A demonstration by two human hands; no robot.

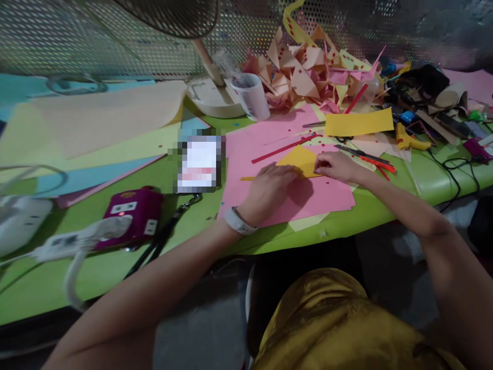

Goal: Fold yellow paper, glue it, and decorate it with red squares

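A folded piece of yellow paper [300,158] lies on pink sheets [319,198] in front of me. My left hand [269,191] rests flat over its left side, fingers stretched out, with a white band on the wrist. At the paper's right edge, the fingers of my right hand [336,167] are curled closed on it. A thin yellow strip [246,179] pokes out beside my left hand. Just behind lie a red strip [283,149] and a yellow paper rectangle [360,122]. An orange-handled cutter [377,162] sits right of my right hand.
A phone with a blurred screen [200,164] and a purple power adapter [133,210] with plugs lie to the left. Behind stand a fan base [211,100], a white cup [252,97] and heaped folded paper [300,72]. A yellow glue gun [408,140] lies at right.
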